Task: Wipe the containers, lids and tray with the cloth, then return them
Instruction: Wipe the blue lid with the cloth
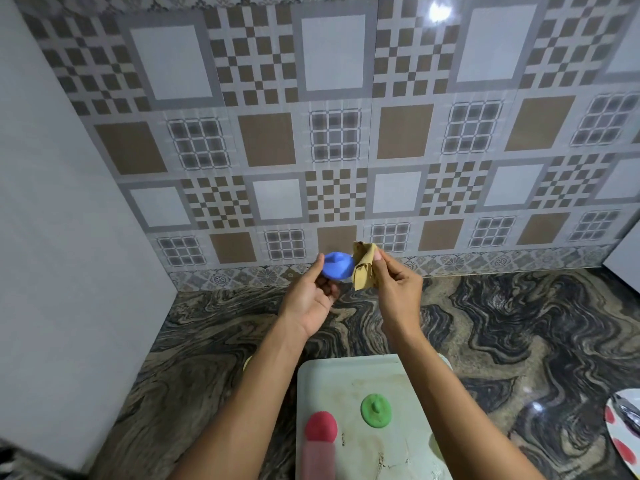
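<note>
The step in hand looks like the wiping of a lid. The left hand (308,299) pinches a blue lid (337,266) by its edge between thumb and fingertips, knob side toward the camera, raised well above the tabletop (502,323). Just to the right of it the right hand (394,289) grips a bunched tan cloth (363,266), thumb on top, and the cloth touches the lid's right edge. Below both wrists, nearer the person, lies a pale tray (346,375). It carries a green lid (375,410) lying loose between the forearms and a red container (320,427) under the left forearm, blurred, with its red lid apparently on. The tray's surface shows stains, so I judge it not yet wiped. The next move likely calls for rubbing the cloth over the blue lid's top and around the knob while the left hand turns it, then flipping it for the underside before setting it down. Far to the right of the right hand, a plate (623,438) with red spots sits at the frame's edge. No brand, label or writing can be read anywhere.
</note>
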